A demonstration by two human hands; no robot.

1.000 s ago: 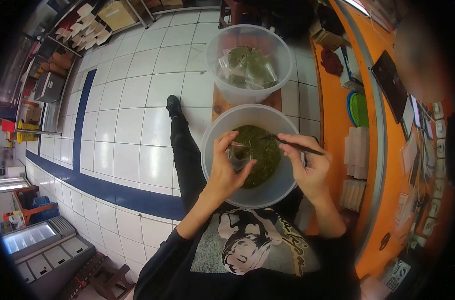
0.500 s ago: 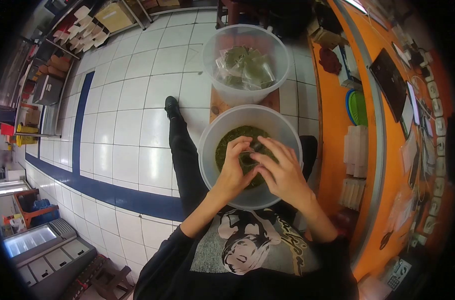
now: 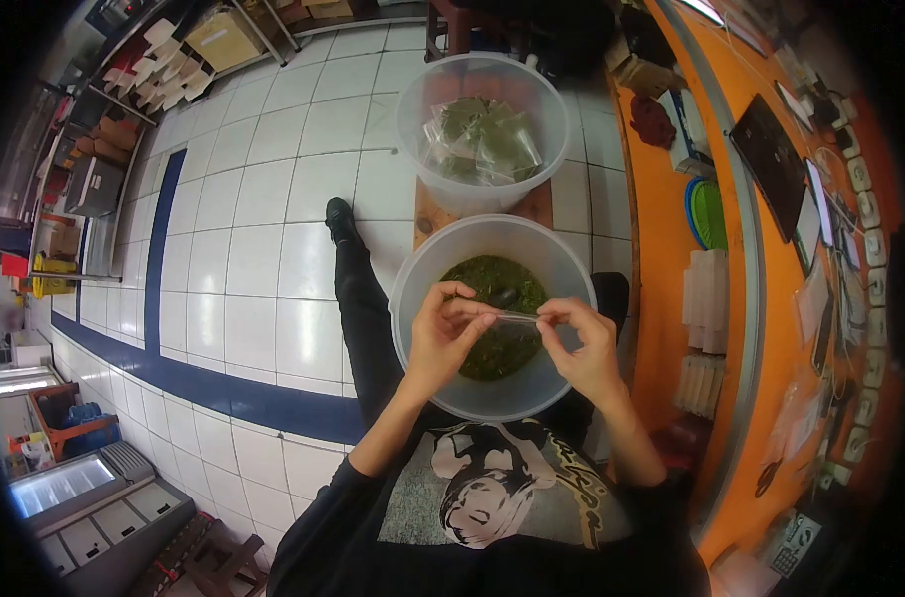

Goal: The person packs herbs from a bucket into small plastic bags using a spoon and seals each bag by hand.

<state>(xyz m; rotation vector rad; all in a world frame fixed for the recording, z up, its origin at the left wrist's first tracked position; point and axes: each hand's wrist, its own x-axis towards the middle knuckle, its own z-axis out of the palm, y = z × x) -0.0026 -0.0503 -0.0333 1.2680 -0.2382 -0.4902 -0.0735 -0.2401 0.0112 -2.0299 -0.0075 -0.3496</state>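
Over the nearer translucent tub [image 3: 419,373], my left hand [image 3: 446,338] and my right hand [image 3: 584,348] pinch opposite ends of the top edge of a small clear plastic bag [image 3: 517,317]. What the bag holds is hard to make out. Green chopped leafy stuff [image 3: 502,358] lies in the bottom of this tub, and a dark spoon-like tool [image 3: 507,298] rests on it. Beyond stands a second translucent tub [image 3: 412,149] with several flat clear bags of green contents [image 3: 487,139].
Both tubs stand on a wooden bench [image 3: 434,211]. To the right runs an orange counter [image 3: 671,199] with a green round lid [image 3: 709,214], stacked pale packs [image 3: 706,298] and a dark laptop [image 3: 769,164]. Shelves [image 3: 124,199] line the left, beyond the white tiled floor [image 3: 263,259].
My right hand has let go of the dark tool, which now lies in the green stuff, and has taken hold of the bag's edge. The bag's top is stretched flat between both hands.
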